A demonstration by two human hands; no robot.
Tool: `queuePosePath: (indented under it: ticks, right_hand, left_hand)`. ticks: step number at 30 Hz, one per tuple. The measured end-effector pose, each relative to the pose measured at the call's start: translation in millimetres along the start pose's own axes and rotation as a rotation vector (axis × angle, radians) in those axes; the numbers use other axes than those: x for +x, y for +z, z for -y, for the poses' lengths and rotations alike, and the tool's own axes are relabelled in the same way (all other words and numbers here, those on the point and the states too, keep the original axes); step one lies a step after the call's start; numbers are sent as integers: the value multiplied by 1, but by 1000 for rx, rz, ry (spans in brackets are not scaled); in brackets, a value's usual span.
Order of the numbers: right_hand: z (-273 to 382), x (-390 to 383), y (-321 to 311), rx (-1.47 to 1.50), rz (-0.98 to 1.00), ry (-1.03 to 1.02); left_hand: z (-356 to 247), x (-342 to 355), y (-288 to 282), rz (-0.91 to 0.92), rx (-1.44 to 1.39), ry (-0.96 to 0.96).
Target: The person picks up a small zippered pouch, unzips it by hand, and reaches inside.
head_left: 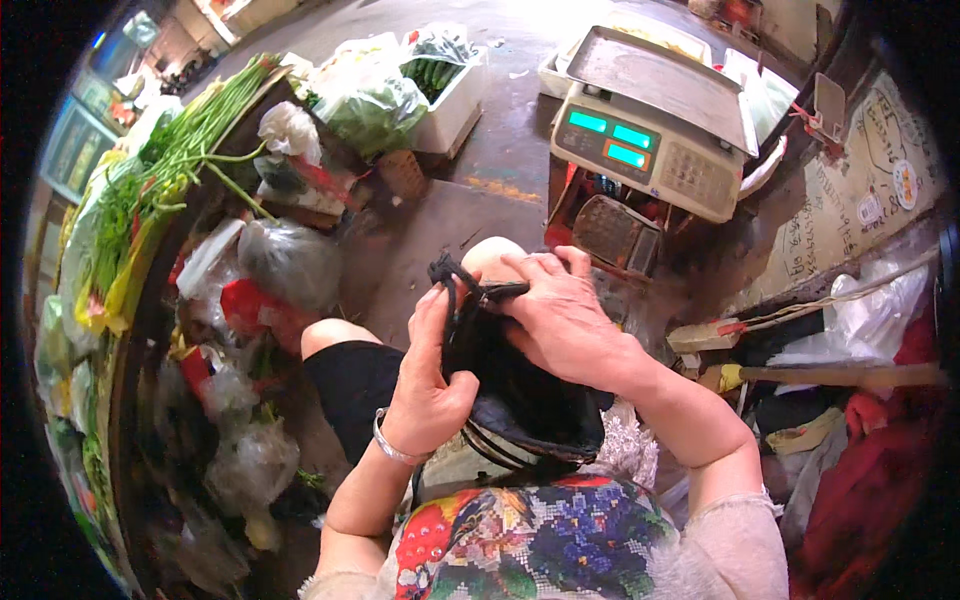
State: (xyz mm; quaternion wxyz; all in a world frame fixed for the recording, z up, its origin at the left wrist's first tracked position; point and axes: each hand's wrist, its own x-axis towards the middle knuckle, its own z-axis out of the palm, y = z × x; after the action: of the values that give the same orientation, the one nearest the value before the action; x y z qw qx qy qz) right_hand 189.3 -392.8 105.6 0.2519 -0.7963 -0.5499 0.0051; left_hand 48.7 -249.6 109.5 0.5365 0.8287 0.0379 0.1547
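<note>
The person sits with a black bag [520, 400] resting on the lap, just above a flower-patterned garment [520, 545]; both hands are at the bag's upper end. The left hand [430, 375] is curled closed around the bag's left side, thumb and fingers pinching the dark material near its mouth, a silver bangle [392, 445] at the wrist; the right hand [560, 320] lies over the top of the bag, fingers bent and closed on a black strap or zip end [470, 285] that sticks up near the bare knee [490, 255]; whether the mouth is open cannot be told, since the hands cover it.

The bag looks soft and limp; it folds and sags under the grip, so it would likely collapse rather than hold its shape; it seems light, not fragile, and its surface has a slight sheen that may be a little slippery. The firmer places to hold appear to be the seam at the mouth and the looped straps [490, 445] hanging at its lower edge.

Ahead on the floor stands an electronic scale [650, 130] with green displays; bagged vegetables [370, 95] and long green stalks [190, 150] lie along the stall's left edge.
</note>
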Motion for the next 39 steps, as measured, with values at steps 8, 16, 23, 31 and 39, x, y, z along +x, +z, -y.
queuePosePath:
  ticks: [8,16,23,31,39]
  right_hand:
    - [5,4,58,92,-51,84]
    - [-3,10,76,246,51,130]
    - [-1,-10,56,429,94,110]
    - [-8,-54,-10,623,-352,12]
    - [-22,-88,-75,449,-727,396]
  left_hand:
    - [11,-8,-1,-21,-14,-34]
    - [16,-9,5,-90,-61,-118]
    - [8,-13,-3,-54,-354,-67]
    - [-14,20,5,-13,-335,-36]
    - [-45,93,64,217,-492,320]
